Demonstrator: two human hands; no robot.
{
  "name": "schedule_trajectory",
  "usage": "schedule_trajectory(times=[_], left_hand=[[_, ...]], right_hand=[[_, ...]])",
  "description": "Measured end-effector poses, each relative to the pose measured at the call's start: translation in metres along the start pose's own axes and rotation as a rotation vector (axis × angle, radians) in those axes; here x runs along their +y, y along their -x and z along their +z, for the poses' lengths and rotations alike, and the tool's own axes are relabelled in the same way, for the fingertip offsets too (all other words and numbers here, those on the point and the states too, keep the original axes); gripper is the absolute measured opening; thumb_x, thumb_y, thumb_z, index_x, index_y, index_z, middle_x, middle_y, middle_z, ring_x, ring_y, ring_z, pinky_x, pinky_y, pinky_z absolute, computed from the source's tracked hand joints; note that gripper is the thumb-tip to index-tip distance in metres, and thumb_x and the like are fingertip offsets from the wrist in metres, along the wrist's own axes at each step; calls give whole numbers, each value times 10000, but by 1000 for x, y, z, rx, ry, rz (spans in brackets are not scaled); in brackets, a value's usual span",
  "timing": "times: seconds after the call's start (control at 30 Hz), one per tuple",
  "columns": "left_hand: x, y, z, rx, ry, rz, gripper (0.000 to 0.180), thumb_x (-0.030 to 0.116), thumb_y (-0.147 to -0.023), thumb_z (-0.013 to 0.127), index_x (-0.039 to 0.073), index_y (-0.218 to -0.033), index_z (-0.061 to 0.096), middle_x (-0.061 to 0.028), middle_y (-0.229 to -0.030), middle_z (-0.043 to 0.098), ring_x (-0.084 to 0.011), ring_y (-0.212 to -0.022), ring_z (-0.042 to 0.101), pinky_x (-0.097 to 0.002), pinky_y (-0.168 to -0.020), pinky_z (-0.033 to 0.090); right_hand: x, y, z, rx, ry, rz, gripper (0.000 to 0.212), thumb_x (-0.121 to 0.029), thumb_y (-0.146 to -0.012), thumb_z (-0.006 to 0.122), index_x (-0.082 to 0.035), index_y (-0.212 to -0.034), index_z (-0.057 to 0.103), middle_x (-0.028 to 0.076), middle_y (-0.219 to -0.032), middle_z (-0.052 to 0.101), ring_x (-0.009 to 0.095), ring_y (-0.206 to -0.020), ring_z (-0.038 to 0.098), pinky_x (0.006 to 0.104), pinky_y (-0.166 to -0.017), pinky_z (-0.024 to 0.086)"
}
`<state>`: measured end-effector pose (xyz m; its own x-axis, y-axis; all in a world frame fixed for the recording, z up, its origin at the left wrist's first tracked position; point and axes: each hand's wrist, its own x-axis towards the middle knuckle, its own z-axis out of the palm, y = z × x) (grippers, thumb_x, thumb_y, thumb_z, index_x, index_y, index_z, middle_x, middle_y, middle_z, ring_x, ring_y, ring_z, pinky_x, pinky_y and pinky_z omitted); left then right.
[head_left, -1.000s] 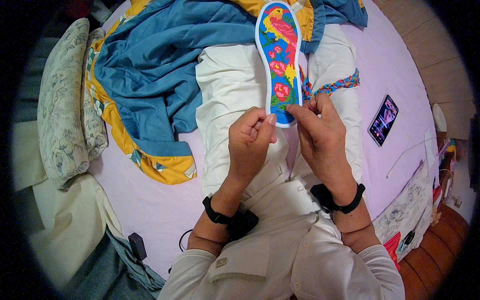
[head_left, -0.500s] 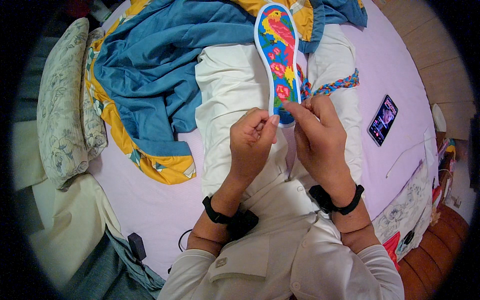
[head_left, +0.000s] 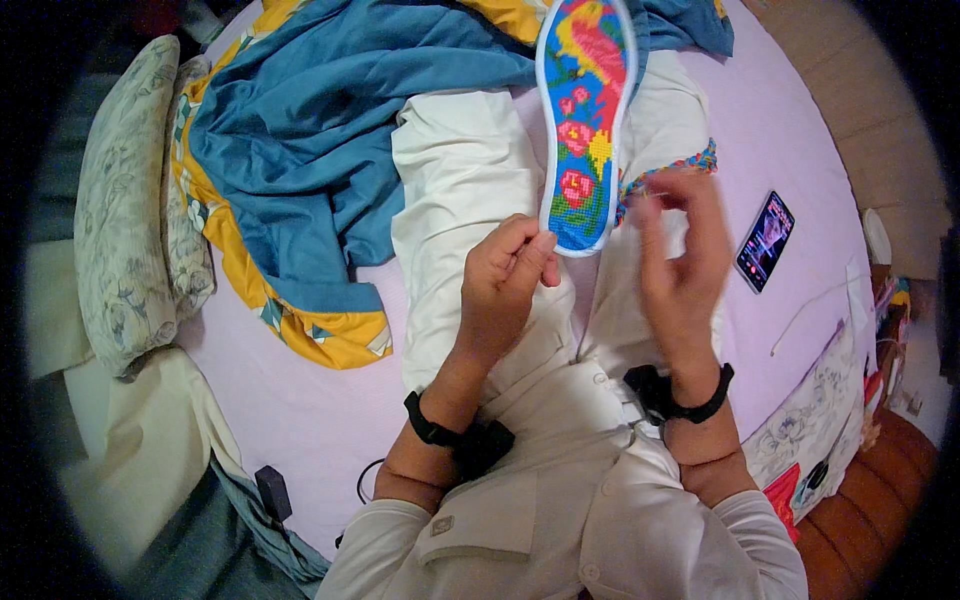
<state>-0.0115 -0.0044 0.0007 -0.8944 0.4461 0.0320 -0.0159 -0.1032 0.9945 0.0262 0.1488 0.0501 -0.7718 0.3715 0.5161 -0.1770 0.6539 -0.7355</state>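
A cross-stitched shoe insole (head_left: 575, 150), with a bird and flowers on blue and a white rim, is held up over my white-trousered legs. My left hand (head_left: 508, 268) pinches the left edge of its lower, narrower end between thumb and fingers. To the right of the insole, apart from it, is my right hand (head_left: 688, 250), blurred by motion. Its thumb and forefinger come together in a pinch; whatever is between them is too small and smeared to make out. Behind this hand a multicoloured braided bundle of thread (head_left: 700, 160) lies across my right leg.
A lit phone (head_left: 765, 240) lies on the pink bedsheet (head_left: 790, 120) at right. A blue and yellow quilt (head_left: 300, 150) is bunched at left and far, beside a patterned pillow (head_left: 125, 210). A small dark block (head_left: 272, 493) sits at lower left.
My right hand has moved away from the insole's lower part, to the right and slightly up. The insole has shifted a little right and up, while my left hand keeps its hold.
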Motion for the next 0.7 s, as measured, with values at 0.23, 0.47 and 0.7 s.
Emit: schedule_trajectory(times=[0.23, 0.47, 0.7], left_hand=[[9, -1, 4, -95, 92, 12, 124, 41, -878, 474, -22, -812, 559, -29, -704, 492, -79, -618, 470, -202, -594, 380], [12, -2, -10, -234, -16, 42, 89, 11, -841, 523, -25, -769, 560, -32, -704, 508, -86, -618, 483, -213, -601, 399], [6, 0, -5, -216, 43, 125, 82, 27, -844, 543, -35, -795, 567, -38, -704, 505, -85, -586, 488, -203, -559, 404]], right_hand=[[16, 11, 2, -347, -981, 818, 154, -78, -835, 591, 28, -946, 604, 73, -834, 625, 132, -729, 586, 259, -671, 477], [23, 16, 6, -603, -1285, 946, 225, -162, -837, 586, 29, -956, 583, 144, -896, 632, 220, -704, 627, 336, -631, 531], [28, 23, 19, -320, -1612, 1091, 245, -159, -859, 554, 11, -1034, 537, 132, -930, 619, 210, -797, 624, 341, -647, 539]])
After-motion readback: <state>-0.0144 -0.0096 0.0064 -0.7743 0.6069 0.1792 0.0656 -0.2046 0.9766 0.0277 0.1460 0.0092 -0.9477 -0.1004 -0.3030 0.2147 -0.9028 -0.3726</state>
